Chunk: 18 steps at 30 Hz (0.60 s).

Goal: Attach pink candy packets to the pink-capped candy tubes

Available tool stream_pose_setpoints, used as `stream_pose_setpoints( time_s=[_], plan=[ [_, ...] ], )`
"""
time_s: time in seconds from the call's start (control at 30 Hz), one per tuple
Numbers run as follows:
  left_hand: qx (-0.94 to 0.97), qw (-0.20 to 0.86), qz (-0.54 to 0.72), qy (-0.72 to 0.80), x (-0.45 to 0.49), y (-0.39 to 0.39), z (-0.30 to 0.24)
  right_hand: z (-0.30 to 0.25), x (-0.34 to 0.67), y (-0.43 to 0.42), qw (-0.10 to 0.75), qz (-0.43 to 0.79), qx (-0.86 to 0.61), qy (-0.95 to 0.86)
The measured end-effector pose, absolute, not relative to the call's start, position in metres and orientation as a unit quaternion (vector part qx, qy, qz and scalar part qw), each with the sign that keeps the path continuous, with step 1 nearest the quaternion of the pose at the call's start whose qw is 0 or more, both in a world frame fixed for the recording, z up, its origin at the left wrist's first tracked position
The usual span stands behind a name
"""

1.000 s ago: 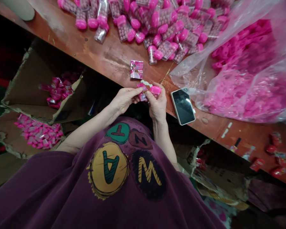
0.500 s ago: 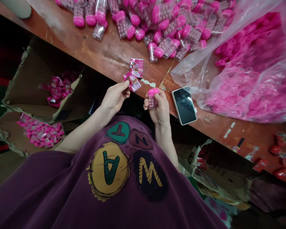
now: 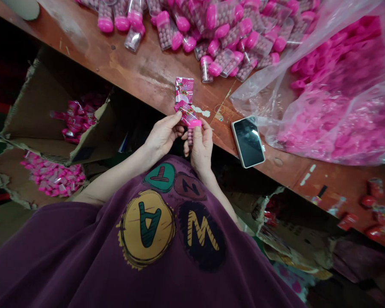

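My left hand (image 3: 164, 133) pinches a printed pink wrapper (image 3: 185, 112) between thumb and fingers at the table's front edge. Close against it, my right hand (image 3: 201, 147) grips a small clear candy bottle (image 3: 190, 136) with a bright pink cap and pink balls inside. The bottle's capped end meets the lower edge of the wrapper; whether it is inside the wrapper I cannot tell. A second pink wrapper (image 3: 184, 89) lies flat on the table just beyond.
Many candy bottles (image 3: 224, 60) lie heaped at the back. A clear plastic bag (image 3: 336, 124) of pink parts covers the right side, beside a phone (image 3: 248, 142). Below the table edge on the left stand cardboard boxes (image 3: 22, 100) with pink packets. Red pieces (image 3: 348, 221) lie far right.
My right hand has moved left with the candy bottle, up to the wrapper. My left hand has shifted slightly right with the wrapper. The second wrapper stays on the table.
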<state>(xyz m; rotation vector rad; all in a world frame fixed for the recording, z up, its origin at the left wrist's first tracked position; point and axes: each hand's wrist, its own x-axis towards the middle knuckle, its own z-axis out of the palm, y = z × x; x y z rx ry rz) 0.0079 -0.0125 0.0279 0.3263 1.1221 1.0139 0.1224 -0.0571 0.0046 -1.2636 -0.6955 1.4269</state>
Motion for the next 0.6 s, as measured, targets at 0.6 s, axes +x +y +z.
stream_pose_setpoints(
  time_s=[0.6],
  plan=[
    [0.189, 0.759, 0.435, 0.447, 0.001, -0.016, 0.025, 0.005, 0.141, -0.062, 0.463, 0.709, -0.448, -0.289]
  ],
)
